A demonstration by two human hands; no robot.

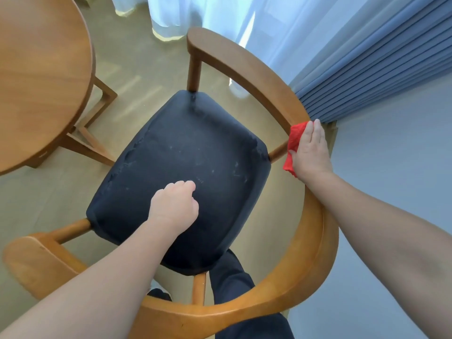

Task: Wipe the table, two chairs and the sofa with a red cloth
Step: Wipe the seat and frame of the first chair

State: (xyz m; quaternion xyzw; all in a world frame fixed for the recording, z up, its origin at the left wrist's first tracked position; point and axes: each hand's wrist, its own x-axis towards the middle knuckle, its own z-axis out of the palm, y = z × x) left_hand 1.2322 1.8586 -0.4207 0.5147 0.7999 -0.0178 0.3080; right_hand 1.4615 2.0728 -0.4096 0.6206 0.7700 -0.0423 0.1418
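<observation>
right hand (310, 149) flat, fingers straight, pressing red cloth (294, 138) onto curved wooden rail (244, 67) of chair, right side, just beside grey curtain (379, 69); flat palm likely spreads cloth over rail for wiping; cloth edge hangs left of palm; left hand (175, 205) curled in fist, holding nothing, over near part of dark seat (183, 148); probably bracing, contact unclear; round table (44, 69) far left, apart from chair
</observation>
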